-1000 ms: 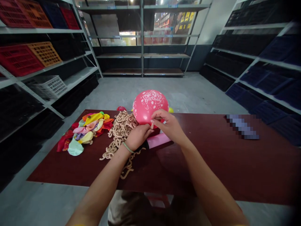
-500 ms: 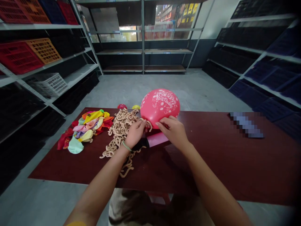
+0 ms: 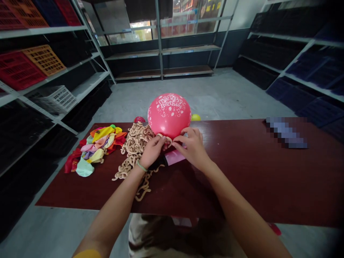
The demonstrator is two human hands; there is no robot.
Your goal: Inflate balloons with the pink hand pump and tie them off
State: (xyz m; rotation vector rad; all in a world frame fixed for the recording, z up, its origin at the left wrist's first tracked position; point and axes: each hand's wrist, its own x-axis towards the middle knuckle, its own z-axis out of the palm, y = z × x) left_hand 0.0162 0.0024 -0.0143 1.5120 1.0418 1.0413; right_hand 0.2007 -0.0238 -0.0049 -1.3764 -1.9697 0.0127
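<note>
An inflated pink-red balloon (image 3: 170, 114) with white "Happy Birthday" print stands over the far table edge, its neck down between my hands. My left hand (image 3: 153, 149) is closed, thumb and fingers pinching the balloon at its neck along with a beige curly cord (image 3: 168, 139). The thumb and forefinger of my right hand (image 3: 192, 147) pinch the cord's other side at the base of the balloon; its other fingers are raised. Just where the neck and cord meet is partly hidden by fingers. Beneath my hands lies a pink cylinder (image 3: 174, 157) with a black end, resembling a balloon pump.
A heap of beige curly cords (image 3: 135, 141) lies beside my left hand. Further left are flat, colourful balloons (image 3: 94, 148). A blurred-out object (image 3: 287, 132) rests on the right of the brown table (image 3: 242, 172). Shelves with crates (image 3: 44, 59) line the sides.
The balloon and both hands have shifted slightly left, and the balloon stands more upright with its print turned. My view has tilted a little. Both hands keep their hold near the neck.
</note>
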